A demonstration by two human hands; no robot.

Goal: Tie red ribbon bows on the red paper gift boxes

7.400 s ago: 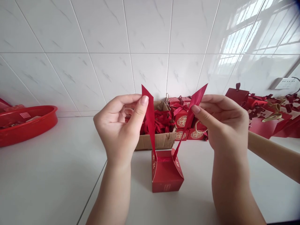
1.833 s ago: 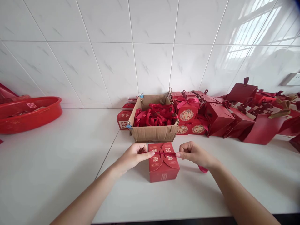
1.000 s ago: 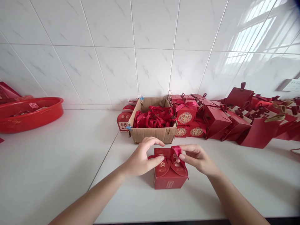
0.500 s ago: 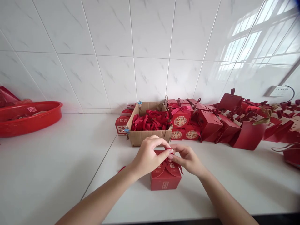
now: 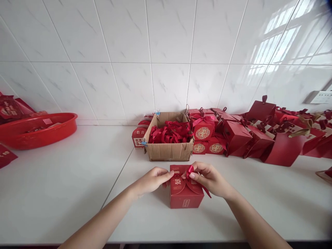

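Observation:
A red gift box (image 5: 186, 200) with gold lettering stands on the white counter in front of me. Its curved top flaps meet under a red satin ribbon (image 5: 190, 170), which forms a small loop, and one tail hangs over the right side. My right hand (image 5: 211, 178) pinches the ribbon at the loop between thumb and fingers. At the box's upper left edge is my left hand (image 5: 155, 179), thumb and forefinger closed together by the top. Whatever the left fingertips hold is too small to make out, and its other fingers curl beside the box.
Behind the gift box, a cardboard carton (image 5: 169, 152) holds a heap of red ribbons (image 5: 171, 133). Finished red boxes with bows (image 5: 203, 131) and several red gift bags (image 5: 284, 148) crowd the right, along the tiled wall. A red plastic basin (image 5: 38, 131) sits at the far left.
My hands were together over the ribbon; the left has moved down and left to the box's edge. The ribbon loop now shows in my right fingers. The view has shifted slightly left.

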